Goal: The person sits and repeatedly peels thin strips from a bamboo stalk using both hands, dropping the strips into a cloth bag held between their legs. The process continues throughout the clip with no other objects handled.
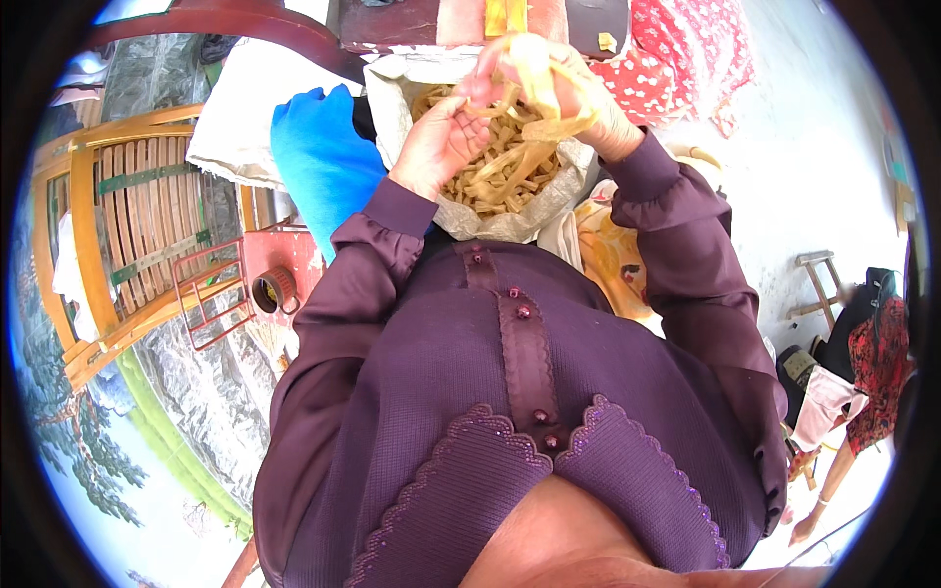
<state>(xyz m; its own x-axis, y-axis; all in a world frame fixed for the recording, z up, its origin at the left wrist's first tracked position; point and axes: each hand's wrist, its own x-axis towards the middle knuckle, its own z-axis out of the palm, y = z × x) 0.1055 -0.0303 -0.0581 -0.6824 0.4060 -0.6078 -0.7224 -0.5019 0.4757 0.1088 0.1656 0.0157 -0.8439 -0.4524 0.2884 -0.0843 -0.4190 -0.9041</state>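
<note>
Pale yellow strips (534, 73) hang looped and tangled from my right hand (593, 103), whose fingers are closed round them and partly blurred. My left hand (446, 142) is close beside it on the left, thumb and fingers pinched on the end of one strip. Both hands are above a white woven sack (392, 93) with its mouth rolled open. Inside lie many short yellow-tan pieces (505, 181) and some longer strips. What the strips are made of I cannot tell.
Beyond the sack stands a dark red bench (392, 24) with a yellow strip on it. Blue cloth (328, 147) and a wooden slatted chair (147, 211) are at left, near a brown mug (274, 291). At right are a small wooden stool (818, 284) and another person's arm (828, 490).
</note>
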